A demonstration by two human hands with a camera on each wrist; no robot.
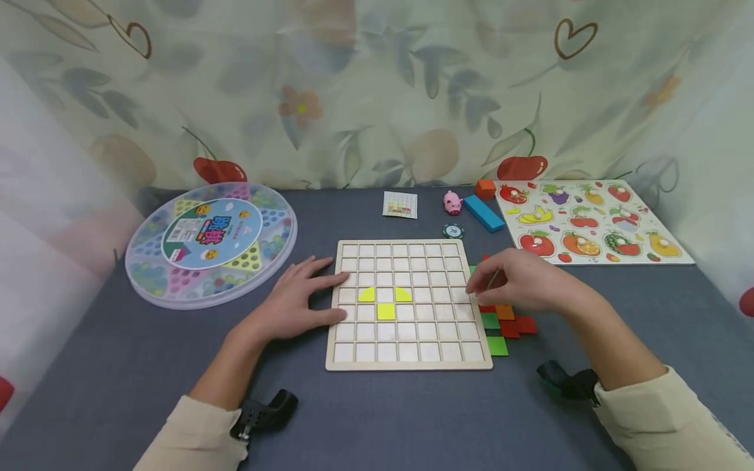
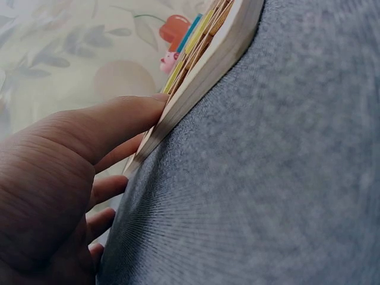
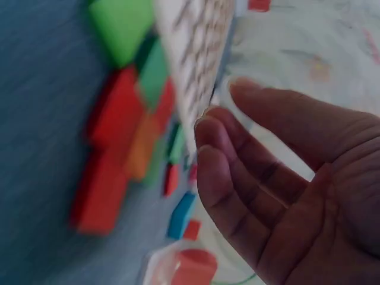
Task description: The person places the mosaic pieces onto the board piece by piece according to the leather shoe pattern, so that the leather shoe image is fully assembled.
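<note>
**Left hand steadies the grid board while the right hovers over loose tiles**

The table, covered in grey cloth, carries everything. On its left sits the round marble game in its clear case; at far right lies the fruit puzzle. Both are well apart from the hands and seem simply parked out of the way.

The board, a pale wooden grid, lies flat in the middle, squarely before the person, likely so both hands can reach any cell. The left hand lies flat on the cloth, fingers straight, with their tips against the board's left edge; the left wrist view shows the thumb touching that edge. It holds nothing, and looks placed to keep the board from sliding.

The right hand hangs above the board's right edge, fingers loosely bent and apart, empty in the right wrist view. Just under and beside it lie the loose tiles, red, orange and green, heaped near the board, handy for picking.

Three yellow tiles already fill adjoining cells near the centre. Beyond the board lie a small card, a pink pig, a blue block and an orange cube.
</note>
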